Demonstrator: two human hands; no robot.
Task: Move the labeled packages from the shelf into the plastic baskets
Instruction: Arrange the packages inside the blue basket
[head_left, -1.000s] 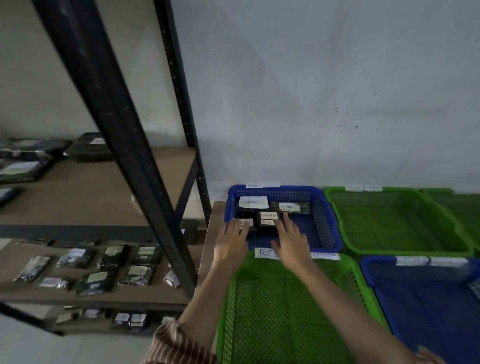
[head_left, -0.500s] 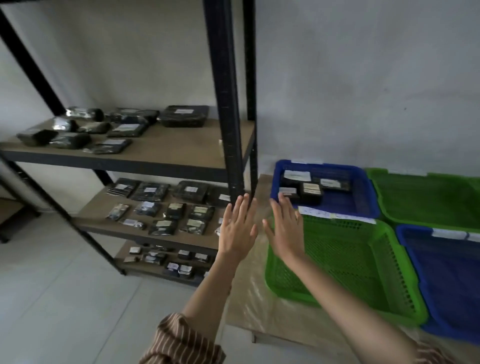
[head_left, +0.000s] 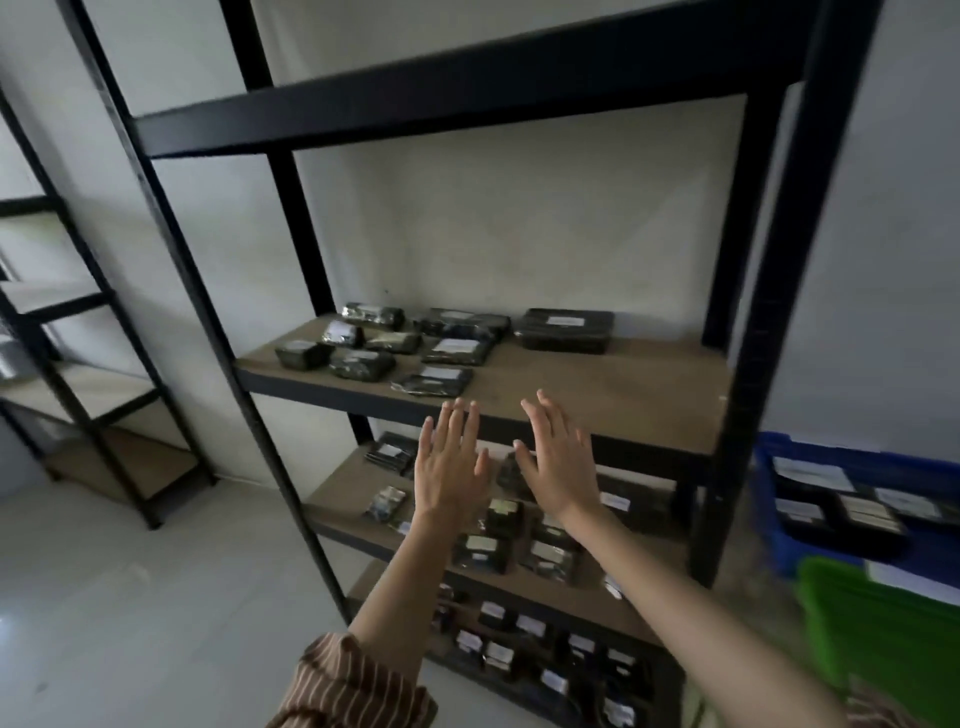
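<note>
Currently, head view only: both my hands are raised in front of the black metal shelf (head_left: 613, 400), palms away from me, holding nothing. Left hand (head_left: 451, 470) has its fingers straight and close together, thumb out to the side. Right hand (head_left: 558, 467) is also flat, fingers slightly fanned. Neither touches a board or a package; the fingertips sit just below the front edge of the middle board.

Labeled packages (head_left: 431, 345) are dark wrapped bundles with white stickers, clustered on the left half of that middle board; one larger flat package (head_left: 566, 330) lies apart, toward the back right. More stickered packages are on the board below (head_left: 488, 553), partly hidden behind my hands, and on the lowest board (head_left: 524, 636).

Blue basket (head_left: 769, 499) at right edge already holds a few labeled packages; green basket (head_left: 878, 629) sits in front of it. Sticker text is too blurred to read anywhere.

Striped sleeve (head_left: 348, 686) is on my left arm.
</note>
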